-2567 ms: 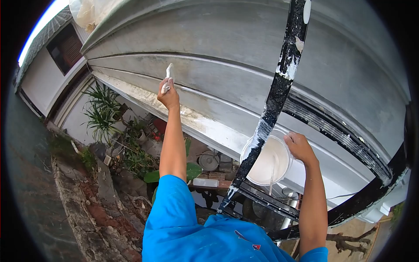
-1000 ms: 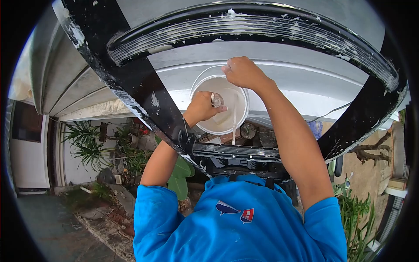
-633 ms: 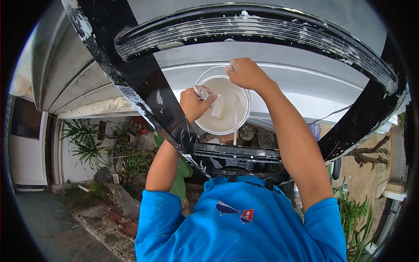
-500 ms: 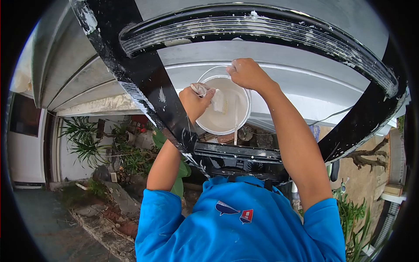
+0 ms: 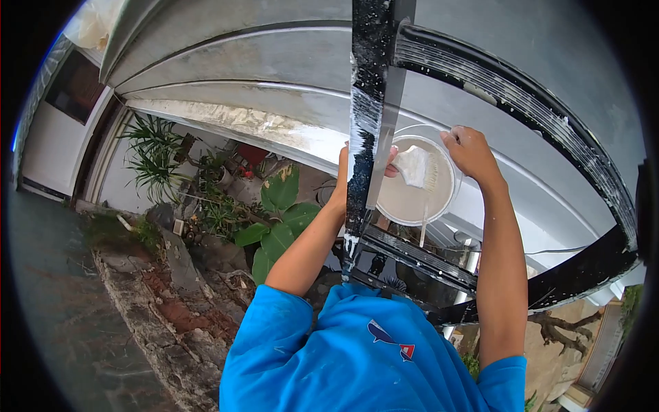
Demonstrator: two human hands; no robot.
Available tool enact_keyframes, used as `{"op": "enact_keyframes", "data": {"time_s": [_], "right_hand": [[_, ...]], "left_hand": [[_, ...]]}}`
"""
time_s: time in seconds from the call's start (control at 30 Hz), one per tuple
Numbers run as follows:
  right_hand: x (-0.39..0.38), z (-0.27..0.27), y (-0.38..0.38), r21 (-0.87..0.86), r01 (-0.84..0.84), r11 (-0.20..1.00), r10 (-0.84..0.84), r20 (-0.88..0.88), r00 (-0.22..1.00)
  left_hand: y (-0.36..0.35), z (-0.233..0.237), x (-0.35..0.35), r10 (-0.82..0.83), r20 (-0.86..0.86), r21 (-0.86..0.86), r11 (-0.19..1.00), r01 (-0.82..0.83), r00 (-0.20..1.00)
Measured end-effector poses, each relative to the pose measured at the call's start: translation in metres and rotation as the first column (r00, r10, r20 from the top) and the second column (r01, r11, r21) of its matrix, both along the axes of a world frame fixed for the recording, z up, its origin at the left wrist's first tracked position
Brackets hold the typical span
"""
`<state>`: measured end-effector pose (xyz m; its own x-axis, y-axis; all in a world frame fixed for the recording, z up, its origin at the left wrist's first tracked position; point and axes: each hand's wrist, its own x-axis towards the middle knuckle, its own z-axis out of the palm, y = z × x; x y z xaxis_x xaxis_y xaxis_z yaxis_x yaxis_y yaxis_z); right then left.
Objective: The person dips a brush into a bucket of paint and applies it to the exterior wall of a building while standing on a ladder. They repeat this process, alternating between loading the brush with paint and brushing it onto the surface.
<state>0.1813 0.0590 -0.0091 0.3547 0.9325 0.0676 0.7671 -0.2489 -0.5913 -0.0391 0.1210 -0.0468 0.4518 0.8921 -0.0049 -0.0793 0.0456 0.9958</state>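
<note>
A white-coated paintbrush (image 5: 414,167) is held over a bucket (image 5: 410,222) of off-white paint, its pale bristles pointing right. My left hand (image 5: 392,163) is closed round the brush's handle end, partly hidden behind the paint-spattered ladder rail (image 5: 364,137). At the bucket's upper right rim, my right hand (image 5: 471,152) is closed on the thin wire bucket handle (image 5: 420,126). A pale drip streak runs over the bucket's lower edge.
The black ladder's rung (image 5: 508,82) arches across the upper right, with a lower rung (image 5: 419,257) below the bucket. A grey wall with a ledge (image 5: 261,120) runs behind. Large-leaved plants (image 5: 285,220) and broken masonry (image 5: 171,316) lie far below.
My view has turned left, so ladder, bucket and hands appear farther right. The ladder rail now covers much of my left hand. The brush shows more fully over the paint.
</note>
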Motion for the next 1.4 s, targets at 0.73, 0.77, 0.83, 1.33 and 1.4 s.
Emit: {"op": "enact_keyframes", "data": {"time_s": [0.73, 0.77, 0.83, 1.33, 1.4], "right_hand": [[0.008, -0.022, 0.005, 0.024, -0.004, 1.0, 0.006, -0.073, 0.997], [0.008, -0.022, 0.005, 0.021, -0.001, 1.0, 0.002, -0.069, 0.998], [0.011, -0.022, 0.004, 0.01, 0.003, 1.0, -0.002, -0.062, 0.998], [0.009, -0.021, 0.006, -0.024, 0.008, 1.0, -0.01, -0.088, 0.996], [0.008, -0.021, 0.005, -0.026, -0.001, 1.0, -0.002, -0.097, 0.995]], "left_hand": [[0.176, -0.127, -0.054, 0.62, 0.616, 0.031, 0.597, -0.802, 0.486], [0.168, -0.126, -0.033, 0.608, 0.59, 0.113, 0.588, -0.801, 0.53], [0.128, -0.125, 0.0, 0.559, 0.566, 0.17, 0.64, -0.749, 0.606], [0.278, -0.077, -0.107, 0.768, 0.635, -0.373, 0.403, -0.836, 0.087], [0.287, -0.079, -0.102, 0.791, 0.604, -0.382, 0.394, -0.836, 0.097]]}}
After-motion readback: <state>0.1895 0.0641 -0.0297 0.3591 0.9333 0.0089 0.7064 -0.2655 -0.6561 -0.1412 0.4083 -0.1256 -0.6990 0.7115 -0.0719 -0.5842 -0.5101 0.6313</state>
